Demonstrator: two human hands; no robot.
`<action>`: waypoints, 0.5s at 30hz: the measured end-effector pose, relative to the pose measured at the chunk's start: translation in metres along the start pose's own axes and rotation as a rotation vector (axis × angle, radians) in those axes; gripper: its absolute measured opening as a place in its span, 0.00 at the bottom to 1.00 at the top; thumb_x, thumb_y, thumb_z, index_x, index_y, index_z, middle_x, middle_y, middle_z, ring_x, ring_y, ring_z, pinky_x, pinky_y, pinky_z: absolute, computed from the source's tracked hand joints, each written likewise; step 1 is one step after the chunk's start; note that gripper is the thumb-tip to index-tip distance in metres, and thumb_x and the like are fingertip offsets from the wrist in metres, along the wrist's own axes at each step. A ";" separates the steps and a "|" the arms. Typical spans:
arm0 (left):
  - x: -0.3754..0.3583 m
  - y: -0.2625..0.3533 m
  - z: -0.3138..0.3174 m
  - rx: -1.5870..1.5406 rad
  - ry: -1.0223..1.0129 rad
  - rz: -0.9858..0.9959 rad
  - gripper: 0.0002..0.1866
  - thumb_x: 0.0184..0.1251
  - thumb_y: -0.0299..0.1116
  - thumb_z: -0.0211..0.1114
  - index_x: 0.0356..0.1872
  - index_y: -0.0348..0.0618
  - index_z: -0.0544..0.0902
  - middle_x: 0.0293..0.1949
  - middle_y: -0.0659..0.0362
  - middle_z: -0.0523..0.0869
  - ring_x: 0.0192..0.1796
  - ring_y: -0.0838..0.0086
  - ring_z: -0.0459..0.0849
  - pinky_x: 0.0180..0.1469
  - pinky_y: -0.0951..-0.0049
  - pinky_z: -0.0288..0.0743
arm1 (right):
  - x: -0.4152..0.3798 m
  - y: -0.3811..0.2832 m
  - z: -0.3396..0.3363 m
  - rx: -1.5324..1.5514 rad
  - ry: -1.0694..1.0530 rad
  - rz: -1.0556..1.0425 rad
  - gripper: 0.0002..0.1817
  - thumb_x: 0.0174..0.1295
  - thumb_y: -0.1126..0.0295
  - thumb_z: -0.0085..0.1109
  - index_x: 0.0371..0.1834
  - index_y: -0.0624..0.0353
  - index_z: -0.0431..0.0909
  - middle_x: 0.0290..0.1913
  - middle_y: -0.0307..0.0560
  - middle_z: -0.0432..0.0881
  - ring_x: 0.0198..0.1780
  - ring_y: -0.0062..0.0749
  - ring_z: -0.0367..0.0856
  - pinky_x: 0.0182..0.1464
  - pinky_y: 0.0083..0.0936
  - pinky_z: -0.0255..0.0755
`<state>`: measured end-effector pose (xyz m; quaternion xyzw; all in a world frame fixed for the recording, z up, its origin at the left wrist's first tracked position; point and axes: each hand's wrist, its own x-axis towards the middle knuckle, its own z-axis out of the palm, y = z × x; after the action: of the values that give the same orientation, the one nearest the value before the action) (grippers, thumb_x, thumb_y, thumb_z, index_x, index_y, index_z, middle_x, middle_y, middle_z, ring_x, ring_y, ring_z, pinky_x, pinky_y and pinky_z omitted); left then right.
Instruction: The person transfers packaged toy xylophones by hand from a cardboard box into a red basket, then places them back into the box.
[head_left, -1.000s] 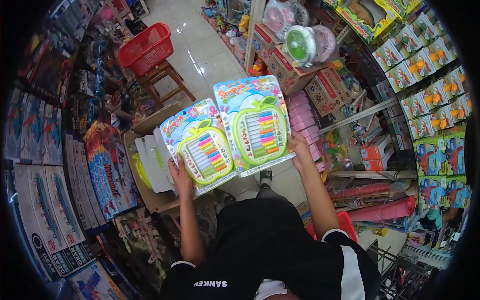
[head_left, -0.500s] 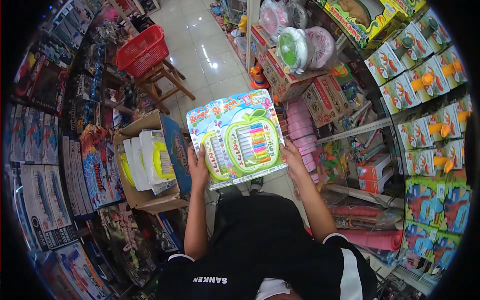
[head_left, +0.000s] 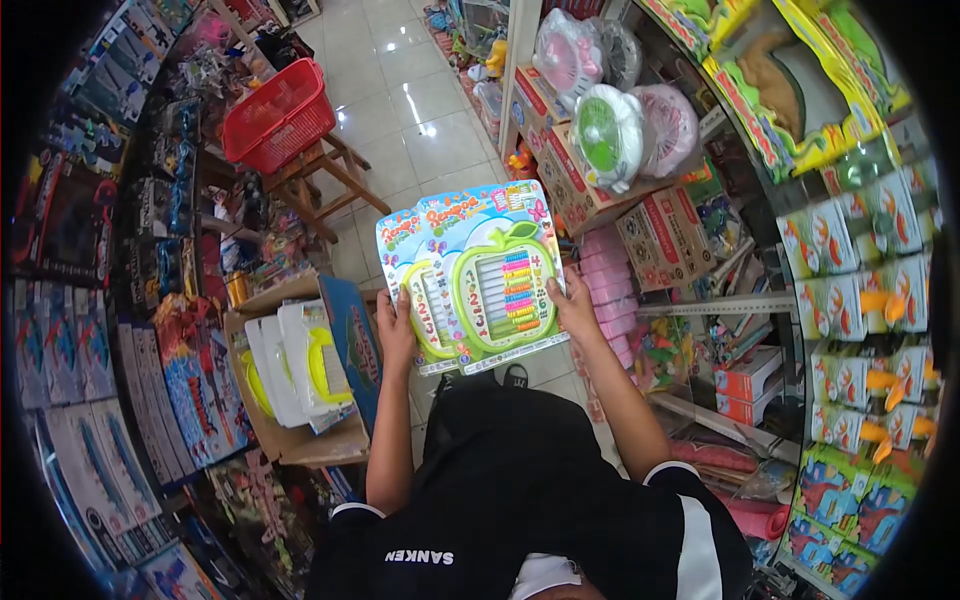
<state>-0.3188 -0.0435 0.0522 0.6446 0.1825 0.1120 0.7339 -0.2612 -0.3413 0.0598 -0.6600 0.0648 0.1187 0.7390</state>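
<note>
Two overlapping carded toy abacus packs are held up in front of me. The front toy abacus pack (head_left: 507, 290) has a green apple-shaped frame with rows of coloured beads. Behind it, the back toy abacus pack (head_left: 412, 280) shows only its left part. My left hand (head_left: 397, 328) grips the left edge, thumb on the face of the back pack. On the opposite side, my right hand (head_left: 574, 304) holds the front pack's right edge with its thumb on top. More packs with green frames (head_left: 318, 365) stand in an open cardboard box (head_left: 290, 448) at left.
A red basket (head_left: 283, 118) rests on a wooden stool (head_left: 315, 180) in the tiled aisle (head_left: 420, 130). Wrapped fans (head_left: 608, 135) sit on cartons (head_left: 660, 235) at right. Boxed toys (head_left: 205, 390) fill the left shelves, and carded toys (head_left: 840, 300) hang at far right.
The view has shifted, so the surrounding shelves appear displaced. Both hands keep their hold, and the packs sit slightly more upright in view.
</note>
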 end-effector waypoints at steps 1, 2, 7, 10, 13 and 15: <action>0.017 -0.004 -0.003 0.003 0.022 -0.022 0.18 0.79 0.44 0.56 0.52 0.38 0.73 0.41 0.59 0.83 0.40 0.82 0.79 0.42 0.77 0.75 | 0.014 -0.006 0.005 0.008 0.018 -0.007 0.14 0.74 0.70 0.54 0.57 0.65 0.74 0.47 0.43 0.83 0.47 0.19 0.79 0.50 0.20 0.73; 0.038 -0.003 -0.006 0.008 0.044 -0.037 0.18 0.79 0.45 0.55 0.53 0.38 0.73 0.40 0.60 0.82 0.39 0.82 0.78 0.41 0.76 0.74 | 0.030 -0.010 0.009 0.006 0.016 -0.019 0.14 0.74 0.70 0.54 0.57 0.65 0.74 0.47 0.43 0.83 0.47 0.19 0.79 0.50 0.20 0.73; 0.111 0.044 -0.016 0.237 0.089 -0.128 0.19 0.78 0.45 0.55 0.50 0.34 0.74 0.36 0.52 0.83 0.40 0.80 0.78 0.43 0.75 0.73 | 0.098 -0.023 0.034 0.138 0.094 0.112 0.13 0.75 0.65 0.52 0.53 0.62 0.75 0.45 0.42 0.84 0.44 0.24 0.82 0.49 0.23 0.76; 0.167 0.018 -0.034 0.206 0.090 0.054 0.20 0.78 0.45 0.56 0.49 0.35 0.74 0.38 0.51 0.84 0.41 0.79 0.79 0.45 0.74 0.73 | 0.140 -0.018 0.053 0.239 0.108 0.154 0.16 0.74 0.62 0.52 0.56 0.63 0.76 0.48 0.44 0.84 0.48 0.28 0.84 0.52 0.28 0.78; 0.195 0.046 -0.036 0.125 0.122 0.000 0.20 0.78 0.44 0.57 0.49 0.33 0.74 0.41 0.52 0.84 0.44 0.78 0.79 0.47 0.72 0.74 | 0.162 -0.040 0.079 0.411 0.164 0.220 0.20 0.74 0.60 0.53 0.57 0.66 0.77 0.49 0.46 0.83 0.47 0.29 0.83 0.51 0.26 0.77; 0.212 0.053 -0.040 0.103 0.166 0.008 0.19 0.78 0.44 0.58 0.49 0.32 0.74 0.41 0.52 0.84 0.44 0.77 0.79 0.47 0.72 0.74 | 0.179 -0.055 0.091 0.364 0.174 0.230 0.21 0.74 0.58 0.53 0.57 0.66 0.77 0.50 0.47 0.83 0.48 0.30 0.83 0.51 0.26 0.77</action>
<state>-0.1387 0.0849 0.0747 0.6707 0.2456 0.1586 0.6816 -0.0796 -0.2405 0.0786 -0.5117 0.2233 0.1310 0.8192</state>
